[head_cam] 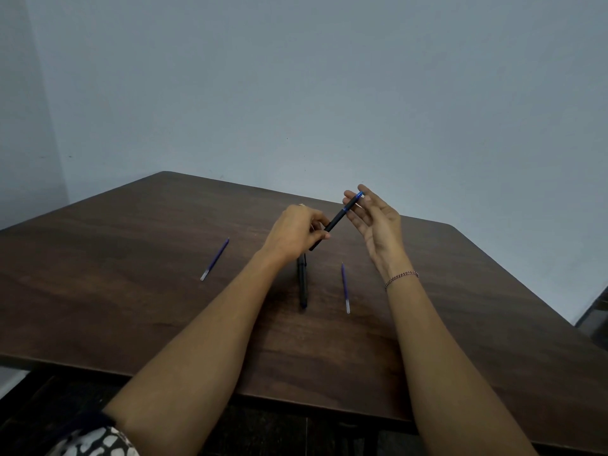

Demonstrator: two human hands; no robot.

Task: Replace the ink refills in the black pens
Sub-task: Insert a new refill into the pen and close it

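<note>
At the frame's centre the left hand [294,233] grips the lower end of a black pen [335,222], tilted up to the right. The right hand [375,222] is spread, fingers nearly straight, around its blue end; this looks like opening the pen. Next that end needs a firm pinch and twist, with a refill [345,287] on the tabletop [131,291] below, beside a second pen [302,284].

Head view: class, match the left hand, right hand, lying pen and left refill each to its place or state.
Things:
1. left hand
2. right hand
3. lying pen
4. left refill

Places or states:
A. on the table, between the arms
B. open, fingers near the blue end
C. grips a raised pen
D. on the table, left of both arms

Pairs: 1-C, 2-B, 3-A, 4-D
</note>
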